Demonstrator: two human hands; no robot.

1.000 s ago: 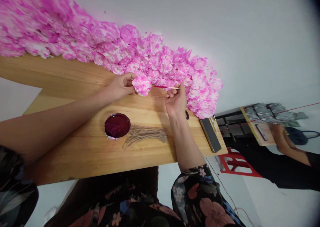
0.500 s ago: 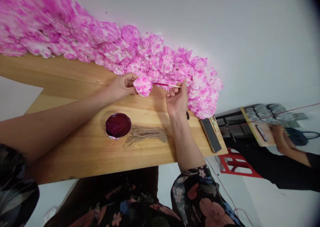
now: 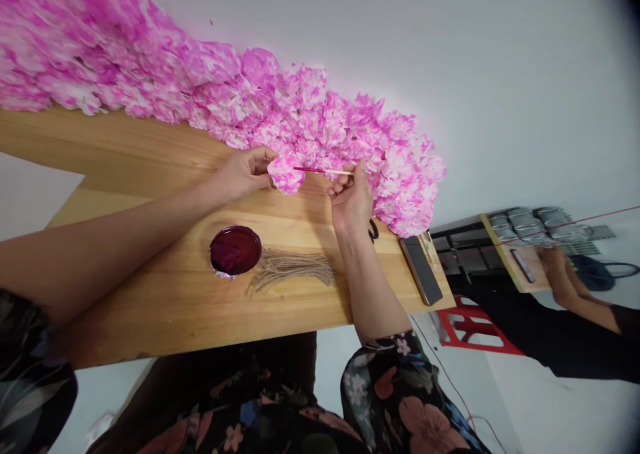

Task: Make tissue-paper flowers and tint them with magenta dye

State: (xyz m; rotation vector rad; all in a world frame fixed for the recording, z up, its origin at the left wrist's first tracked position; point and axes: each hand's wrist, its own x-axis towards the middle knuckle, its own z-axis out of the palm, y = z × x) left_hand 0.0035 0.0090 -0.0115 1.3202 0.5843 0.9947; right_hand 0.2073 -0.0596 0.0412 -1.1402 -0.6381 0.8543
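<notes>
Between the fingers and thumb of my left hand is a small pink-and-white flower, held above the wooden table. My right hand pinches a thin stick, pale at the held end and stained dark pink along the rest. The stained tip overlaps the flower's petals; whether it presses on them I cannot tell. Below the flower, a round dish of dark red liquid has a crumpled dark lump in it. A bundle of thin brown cords or twigs lies right of the dish.
A long heap of pink-and-white flowers lines the table's far side by the wall. A phone and partly hidden black-handled scissors lie right. Beyond are a red stool and another person's hands at a second table.
My right hand has moved slightly left, bringing the stick's stained tip from the flower's edge over its petals. My left hand and the flower have stayed nearly still.
</notes>
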